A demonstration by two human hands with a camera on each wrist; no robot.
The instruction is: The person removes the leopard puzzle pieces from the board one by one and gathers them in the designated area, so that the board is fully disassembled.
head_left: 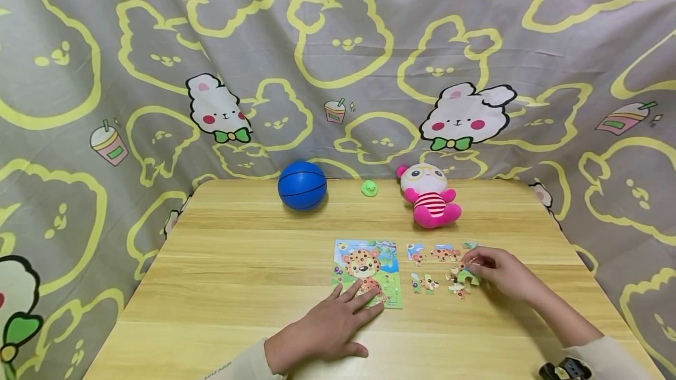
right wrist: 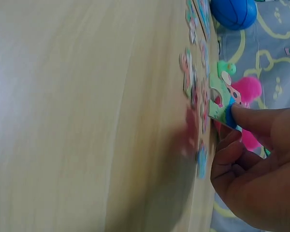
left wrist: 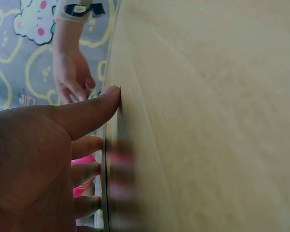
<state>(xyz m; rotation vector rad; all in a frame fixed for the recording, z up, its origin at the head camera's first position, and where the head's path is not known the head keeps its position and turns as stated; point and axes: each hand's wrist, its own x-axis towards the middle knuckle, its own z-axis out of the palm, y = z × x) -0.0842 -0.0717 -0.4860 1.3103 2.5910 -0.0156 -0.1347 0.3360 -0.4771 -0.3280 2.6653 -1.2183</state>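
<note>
My left hand (head_left: 335, 324) lies with fingers spread over the lower part of a jigsaw board (head_left: 389, 255) with a spotted cub picture. Seen from the left wrist, the thumb (left wrist: 94, 113) extends along the tabletop. To the right of the board, my right hand (head_left: 504, 274) pinches a puzzle piece (right wrist: 218, 92) between thumb and fingers; it is mostly green with a blue part. Several loose puzzle pieces (head_left: 445, 253) lie around and left of that hand, among them a pair (head_left: 424, 284) nearest the board.
Along the back of the wooden table (head_left: 222, 274) sit a blue ball (head_left: 303, 186), a small green duck (head_left: 369, 188) and a pink and white plush panda (head_left: 430, 198). A grey patterned curtain (head_left: 364, 110) hangs behind the far edge and down both sides.
</note>
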